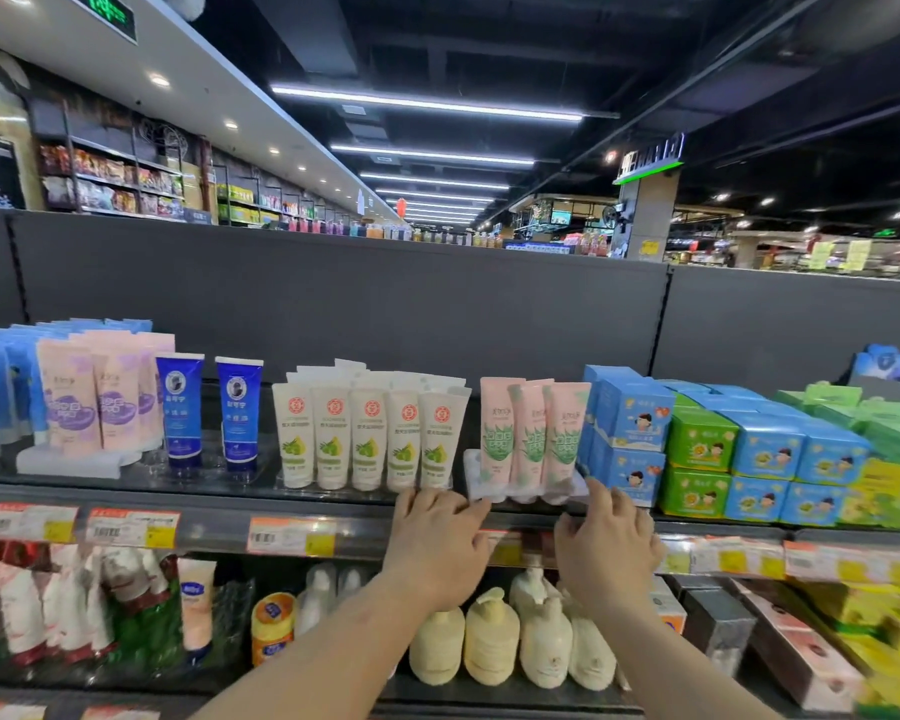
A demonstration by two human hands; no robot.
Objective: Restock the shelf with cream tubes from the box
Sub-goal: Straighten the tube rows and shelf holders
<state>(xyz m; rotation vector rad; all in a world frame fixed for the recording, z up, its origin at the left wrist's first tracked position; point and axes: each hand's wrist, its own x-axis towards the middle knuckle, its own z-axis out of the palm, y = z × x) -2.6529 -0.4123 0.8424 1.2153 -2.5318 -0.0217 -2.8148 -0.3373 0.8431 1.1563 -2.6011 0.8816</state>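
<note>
Three pink cream tubes with green aloe print (pixel 533 433) stand upright in a clear plastic tray (pixel 481 485) on the top shelf (pixel 214 498). My left hand (pixel 437 543) touches the tray's front left corner with extended fingers. My right hand (pixel 606 537) holds the tray's front right corner, fingers curled at its edge. To the left stands a row of white tubes with green fruit print (pixel 370 439). No box is visible.
Blue tubes (pixel 180 407) and pink-purple tubes (pixel 94 402) stand further left. Blue and green cartons (pixel 713 449) are stacked right of the tray. Price tags (pixel 292 535) line the shelf edge. Cream pump bottles (pixel 489 636) fill the lower shelf beneath my arms.
</note>
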